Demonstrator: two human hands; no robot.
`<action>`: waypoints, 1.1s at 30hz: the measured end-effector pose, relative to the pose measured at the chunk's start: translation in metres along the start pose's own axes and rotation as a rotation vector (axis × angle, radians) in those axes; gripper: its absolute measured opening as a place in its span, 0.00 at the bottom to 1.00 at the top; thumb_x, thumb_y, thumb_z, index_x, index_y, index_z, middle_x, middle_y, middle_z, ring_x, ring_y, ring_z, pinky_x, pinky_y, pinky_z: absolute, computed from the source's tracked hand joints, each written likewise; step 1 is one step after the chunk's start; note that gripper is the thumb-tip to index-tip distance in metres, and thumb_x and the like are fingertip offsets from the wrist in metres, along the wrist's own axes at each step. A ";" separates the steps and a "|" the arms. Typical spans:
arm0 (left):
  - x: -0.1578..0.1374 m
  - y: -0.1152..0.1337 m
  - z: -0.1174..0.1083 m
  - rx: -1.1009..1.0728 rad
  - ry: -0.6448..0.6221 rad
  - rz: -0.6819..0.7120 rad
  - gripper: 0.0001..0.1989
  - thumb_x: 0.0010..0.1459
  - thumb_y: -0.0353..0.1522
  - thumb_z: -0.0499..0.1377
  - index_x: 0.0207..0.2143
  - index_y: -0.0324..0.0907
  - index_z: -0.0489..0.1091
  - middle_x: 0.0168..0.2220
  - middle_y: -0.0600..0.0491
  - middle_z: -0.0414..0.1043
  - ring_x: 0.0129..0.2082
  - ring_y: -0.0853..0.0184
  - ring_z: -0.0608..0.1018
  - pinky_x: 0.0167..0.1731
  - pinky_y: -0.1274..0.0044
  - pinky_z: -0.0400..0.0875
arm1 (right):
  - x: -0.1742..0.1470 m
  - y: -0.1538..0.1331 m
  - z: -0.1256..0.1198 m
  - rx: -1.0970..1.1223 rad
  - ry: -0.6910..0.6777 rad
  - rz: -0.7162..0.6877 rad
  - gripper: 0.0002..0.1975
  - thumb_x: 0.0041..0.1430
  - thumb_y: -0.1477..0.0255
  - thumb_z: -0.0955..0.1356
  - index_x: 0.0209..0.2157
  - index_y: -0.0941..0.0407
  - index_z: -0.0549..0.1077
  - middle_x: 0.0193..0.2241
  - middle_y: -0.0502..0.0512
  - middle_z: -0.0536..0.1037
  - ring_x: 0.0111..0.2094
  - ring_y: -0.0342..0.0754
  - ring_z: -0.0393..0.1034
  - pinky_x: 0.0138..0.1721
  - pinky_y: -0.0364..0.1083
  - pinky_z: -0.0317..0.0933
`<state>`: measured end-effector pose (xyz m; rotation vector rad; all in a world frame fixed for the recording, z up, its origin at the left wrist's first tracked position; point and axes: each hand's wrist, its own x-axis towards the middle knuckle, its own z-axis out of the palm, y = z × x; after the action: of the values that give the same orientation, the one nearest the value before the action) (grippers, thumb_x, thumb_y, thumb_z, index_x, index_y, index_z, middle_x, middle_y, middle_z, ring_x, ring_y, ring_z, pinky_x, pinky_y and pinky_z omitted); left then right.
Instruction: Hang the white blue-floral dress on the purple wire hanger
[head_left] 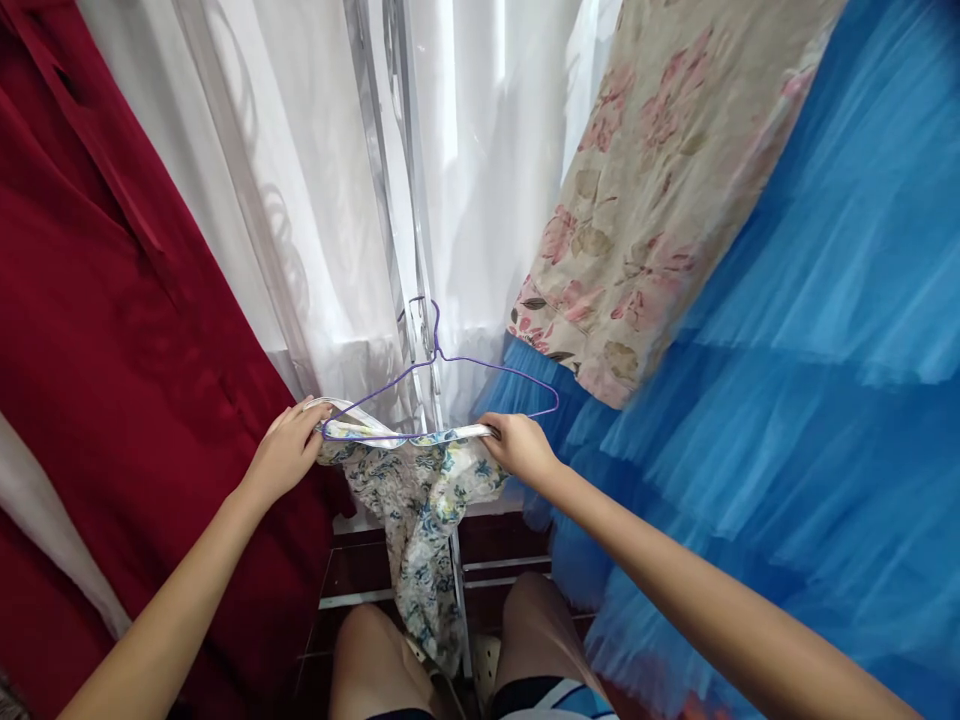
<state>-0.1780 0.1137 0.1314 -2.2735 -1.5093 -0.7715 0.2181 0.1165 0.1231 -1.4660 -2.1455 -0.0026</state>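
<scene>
A white dress with a blue and yellow floral print (431, 500) hangs down in front of me, its white-trimmed neckline stretched between my hands. My left hand (289, 450) is closed on the dress's left shoulder, right at the left end of a purple wire hanger (487, 362). That end lies over the neckline. On the other side, my right hand (521, 445) grips the dress's right shoulder edge. The hanger's right end sticks up just above this hand, outside the fabric. Its hook is up beside a metal rack post.
A dark red garment (172, 400) hangs at the left and a tiered blue tulle skirt (810, 400) at the right. Beige cloth with pink flowers (637, 230) overlaps the tulle. Behind are white curtains (487, 180) and the metal post (416, 200). My knees show below, above dark floor tiles.
</scene>
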 end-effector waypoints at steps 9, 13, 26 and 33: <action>-0.034 0.011 -0.027 0.038 0.016 -0.042 0.11 0.62 0.32 0.51 0.44 0.44 0.69 0.60 0.50 0.68 0.69 0.54 0.55 0.65 0.57 0.47 | -0.003 -0.014 0.002 -0.008 -0.032 -0.018 0.11 0.61 0.68 0.65 0.36 0.55 0.79 0.30 0.58 0.82 0.32 0.53 0.74 0.28 0.45 0.49; -0.013 0.042 -0.049 -0.050 0.095 -0.028 0.13 0.63 0.30 0.48 0.47 0.43 0.67 0.62 0.48 0.65 0.68 0.55 0.56 0.65 0.58 0.47 | -0.005 -0.014 0.000 0.017 -0.040 -0.035 0.14 0.63 0.64 0.63 0.31 0.55 0.77 0.26 0.57 0.80 0.28 0.51 0.72 0.27 0.45 0.48; 0.025 0.101 -0.013 -0.431 0.481 -0.178 0.19 0.52 0.29 0.59 0.48 0.42 0.64 0.36 0.52 0.69 0.39 0.63 0.76 0.36 0.77 0.74 | -0.026 0.040 -0.024 0.277 0.272 0.055 0.49 0.53 0.75 0.64 0.70 0.62 0.32 0.34 0.54 0.77 0.29 0.49 0.70 0.32 0.45 0.60; 0.028 0.083 -0.015 -0.341 0.527 -0.251 0.10 0.56 0.36 0.61 0.39 0.41 0.72 0.44 0.48 0.74 0.44 0.59 0.77 0.45 0.72 0.71 | 0.001 0.053 -0.070 0.307 0.003 0.094 0.22 0.50 0.74 0.66 0.46 0.67 0.78 0.21 0.52 0.74 0.24 0.46 0.64 0.27 0.44 0.55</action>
<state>-0.0972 0.0934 0.1638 -1.8733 -1.4939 -1.6572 0.2930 0.1183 0.1681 -1.3802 -1.9677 0.3432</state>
